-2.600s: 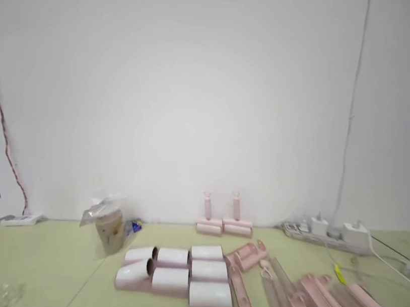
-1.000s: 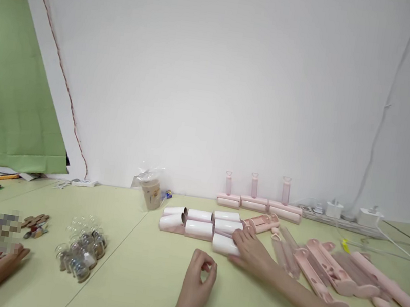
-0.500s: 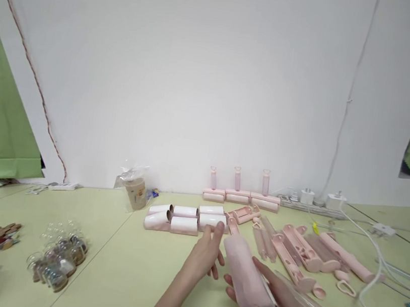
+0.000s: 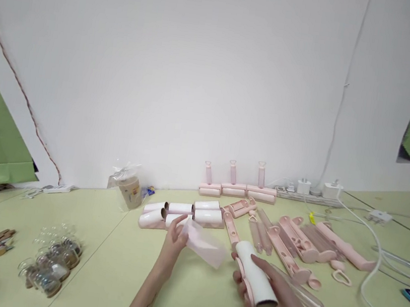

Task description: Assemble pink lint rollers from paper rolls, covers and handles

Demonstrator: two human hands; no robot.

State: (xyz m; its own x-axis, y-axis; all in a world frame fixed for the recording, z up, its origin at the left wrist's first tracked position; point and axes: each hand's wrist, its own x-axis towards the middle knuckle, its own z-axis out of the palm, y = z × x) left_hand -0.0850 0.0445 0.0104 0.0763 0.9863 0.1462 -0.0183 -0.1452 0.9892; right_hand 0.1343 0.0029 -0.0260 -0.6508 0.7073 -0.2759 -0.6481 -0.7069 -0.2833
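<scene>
The right hand [image 4: 278, 306], low and right of centre over the pale green table [image 4: 104, 271], has its grip closed around a white cylindrical lint-roller roll seated in a pink plastic cradle [image 4: 254, 281], held tilted with one end toward the camera. The left hand [image 4: 173, 243] pinches one edge of a thin, translucent pink wrapper sheet [image 4: 204, 244] between thumb and fingers; the sheet hangs free in the air between the two hands, apart from the roll. Just behind the left hand lies a cluster of white wrapped rolls [image 4: 185, 212] on the table. To the right are loose pink plastic handles and clear covers [image 4: 292, 239], laid side by side. Three assembled pink lint rollers [image 4: 236, 188] stand upright against the white wall [image 4: 186, 69]. A bagged paper cup [image 4: 128, 191] sits left of the rolls, and small glass bottles [image 4: 50, 264] lie at the far left.
</scene>
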